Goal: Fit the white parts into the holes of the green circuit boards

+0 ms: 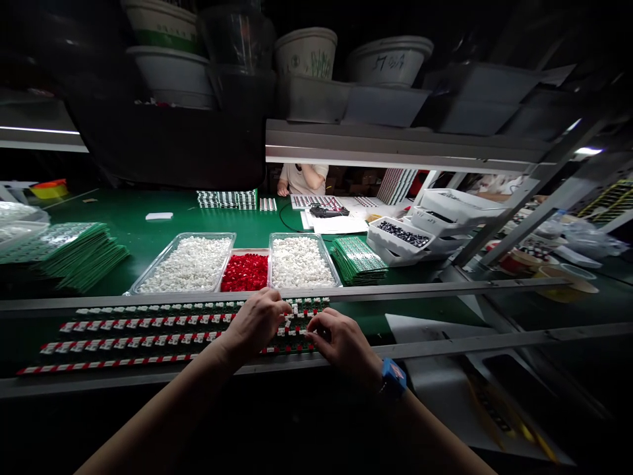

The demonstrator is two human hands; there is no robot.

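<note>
Several rows of green circuit boards (148, 323) lie along the metal rails in front of me, set with small white and red connectors. Over their right part, my left hand (260, 318) is closed, thumb and fingers pinched at the boards. My right hand (341, 338) is at the right end of the rows, also in a pinch, with a blue wrist strap (394, 376) on its wrist. Small white connectors show between the two hands; what either set of fingertips grips is too small to make out. Behind the rows stand a tray of red connectors (246, 272) and white connectors (190, 264) in a clear tray.
Another tray of white connectors (301, 262) stands right of the red one. Stacks of green boards (359, 258) flank the trays. White bins (400, 241) sit at the right. A metal shelf (395, 142) with tubs crosses overhead. A person (302, 179) sits across the table.
</note>
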